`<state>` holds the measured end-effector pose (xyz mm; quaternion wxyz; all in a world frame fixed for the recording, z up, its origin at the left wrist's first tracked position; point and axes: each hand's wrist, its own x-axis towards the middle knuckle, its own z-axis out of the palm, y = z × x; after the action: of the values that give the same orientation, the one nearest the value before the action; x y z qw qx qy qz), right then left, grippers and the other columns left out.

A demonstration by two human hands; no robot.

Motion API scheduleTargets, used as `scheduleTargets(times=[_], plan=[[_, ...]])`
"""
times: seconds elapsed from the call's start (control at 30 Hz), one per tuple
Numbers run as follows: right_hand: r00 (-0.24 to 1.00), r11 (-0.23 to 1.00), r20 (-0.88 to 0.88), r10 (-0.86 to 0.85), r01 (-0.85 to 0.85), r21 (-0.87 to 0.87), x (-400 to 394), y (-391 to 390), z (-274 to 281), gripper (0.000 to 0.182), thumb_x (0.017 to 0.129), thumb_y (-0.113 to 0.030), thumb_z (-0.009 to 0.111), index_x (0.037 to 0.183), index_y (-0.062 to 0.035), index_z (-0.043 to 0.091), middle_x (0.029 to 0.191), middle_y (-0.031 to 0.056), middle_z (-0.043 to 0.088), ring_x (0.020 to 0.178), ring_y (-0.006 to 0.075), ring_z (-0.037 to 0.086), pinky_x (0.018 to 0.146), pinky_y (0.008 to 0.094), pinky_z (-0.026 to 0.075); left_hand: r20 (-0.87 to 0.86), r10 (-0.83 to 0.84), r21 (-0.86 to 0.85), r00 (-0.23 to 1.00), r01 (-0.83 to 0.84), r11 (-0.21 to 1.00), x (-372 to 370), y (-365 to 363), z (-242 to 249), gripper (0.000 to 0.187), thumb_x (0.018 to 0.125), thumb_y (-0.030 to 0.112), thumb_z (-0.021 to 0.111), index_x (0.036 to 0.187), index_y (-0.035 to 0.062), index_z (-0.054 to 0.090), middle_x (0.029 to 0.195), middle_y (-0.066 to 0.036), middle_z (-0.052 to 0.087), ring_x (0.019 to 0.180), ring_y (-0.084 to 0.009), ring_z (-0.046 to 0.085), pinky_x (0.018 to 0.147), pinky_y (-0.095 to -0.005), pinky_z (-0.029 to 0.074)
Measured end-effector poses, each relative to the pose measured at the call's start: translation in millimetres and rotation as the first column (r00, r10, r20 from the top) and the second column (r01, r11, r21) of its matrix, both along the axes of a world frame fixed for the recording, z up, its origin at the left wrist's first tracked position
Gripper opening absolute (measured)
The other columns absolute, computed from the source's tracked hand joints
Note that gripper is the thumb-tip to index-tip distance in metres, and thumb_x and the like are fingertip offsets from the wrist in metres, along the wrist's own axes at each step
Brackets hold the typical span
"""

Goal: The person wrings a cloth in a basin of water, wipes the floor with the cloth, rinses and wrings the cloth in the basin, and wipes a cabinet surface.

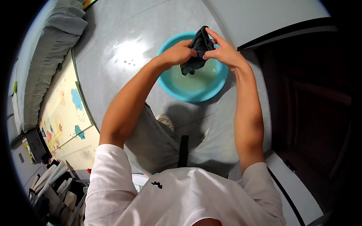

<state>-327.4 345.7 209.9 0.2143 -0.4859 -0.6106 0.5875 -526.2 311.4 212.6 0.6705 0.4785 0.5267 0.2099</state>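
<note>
A dark, wet-looking cloth (203, 42) is held up over a round turquoise basin (194, 98), which has cloudy water (193, 82) in it. On the cloth's left side, my left hand (180, 52) is closed, its fingers pinching the fabric. From the right, my right hand (223, 51) grips the cloth between thumb and fingers, with one finger reaching up to its top edge. The lower end of the cloth hangs just above or at the water; which of these I cannot tell.
The basin stands on grey floor tiles (113, 22) in front of my knees. A patterned play mat (68, 113) and a draped grey cover (56, 41) lie left. Assorted items (56, 184) crowd the lower left. A white panel (271, 19) is upper right.
</note>
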Motion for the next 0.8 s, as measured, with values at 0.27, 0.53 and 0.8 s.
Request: scheduleTargets(times=[0.27,0.53,0.8], plan=[[0.99,0.999,0.137,0.042,-0.043,0.004,16,4,22,0.039,0.078,-0.007,0.068,0.116,-0.0057,0.072,0.092,0.0043,0.07,0.078,0.0095,0.059,0.068,0.0249,0.046,-0.051,-0.26,0.054,0.964,0.263,0.963,-6,1,-12,0.039,0.086,0.018,0.069,0.12,0.001,0.059,0.106,-0.008,0.066,0.097,-0.0168,0.062,0.087,-0.0316,0.049],[0.976,0.971,-0.049,-0.214,0.207,-0.122,26,10,6,0.027,0.076,-0.009,0.07,0.102,-0.001,0.07,0.089,0.0065,0.067,0.075,0.012,0.06,0.067,0.0274,0.051,-0.39,-0.274,0.08,0.879,0.329,0.941,20,-1,-30,0.033,0.077,0.027,0.083,0.079,-0.0019,0.067,0.071,-0.007,0.065,0.07,-0.0193,0.064,0.067,-0.0348,0.05],[0.945,0.96,0.221,-0.24,0.264,-0.089,14,3,-9,0.069,0.089,-0.037,0.067,0.144,-0.0038,0.042,0.109,0.0114,0.064,0.09,0.017,0.063,0.076,0.0335,0.052,-0.041,-0.061,0.013,0.997,0.062,0.998,31,10,-20,0.027,0.09,0.028,0.073,0.101,0.0029,0.069,0.091,-0.005,0.07,0.085,-0.0161,0.067,0.078,-0.0326,0.051]])
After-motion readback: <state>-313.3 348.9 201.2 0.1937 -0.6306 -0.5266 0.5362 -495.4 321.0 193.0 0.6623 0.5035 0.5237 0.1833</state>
